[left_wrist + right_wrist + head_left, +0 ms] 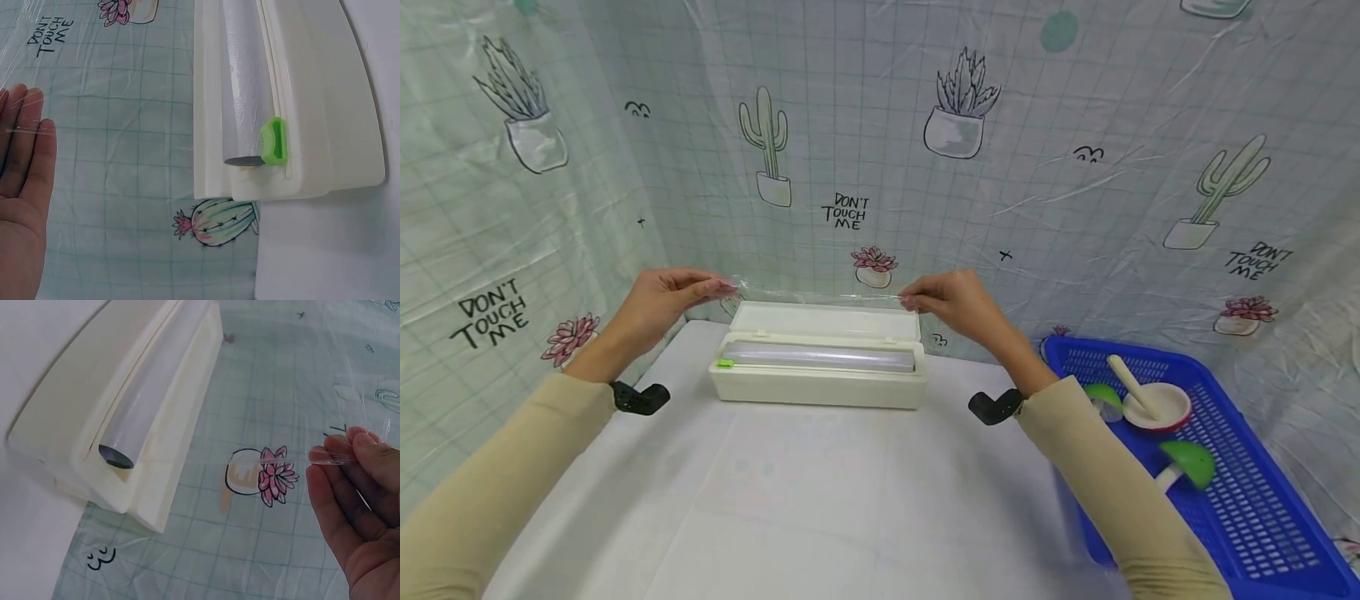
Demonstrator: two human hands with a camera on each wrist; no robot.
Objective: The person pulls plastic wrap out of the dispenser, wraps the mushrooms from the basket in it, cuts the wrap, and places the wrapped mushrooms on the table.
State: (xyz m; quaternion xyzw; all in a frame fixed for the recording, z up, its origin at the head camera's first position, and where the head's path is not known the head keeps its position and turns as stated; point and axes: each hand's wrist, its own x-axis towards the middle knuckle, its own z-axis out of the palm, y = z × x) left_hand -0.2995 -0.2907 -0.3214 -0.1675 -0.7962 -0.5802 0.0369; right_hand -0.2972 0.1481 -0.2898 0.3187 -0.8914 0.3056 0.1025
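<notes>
A white plastic wrap dispenser (817,392) stands on the table with its lid (827,318) raised at the back. Inside lies a roll of plastic wrap (827,357), and a green slide cutter (274,142) sits at the left end of its track. A clear sheet of plastic wrap (269,461) stretches from the roll, up past the lid. My left hand (672,293) pinches its left corner between thumb and fingers, beyond the dispenser's left end. At the opposite corner, my right hand (957,302) pinches the sheet between thumb and fingertips.
To the right, a blue plastic basket (1262,517) holds a small white bowl (1172,403) with a cream-coloured handle in it and green mushroom-shaped pieces (1189,463). A patterned cloth (880,150) hangs close behind the dispenser. White covering (820,500) spreads over the table in front.
</notes>
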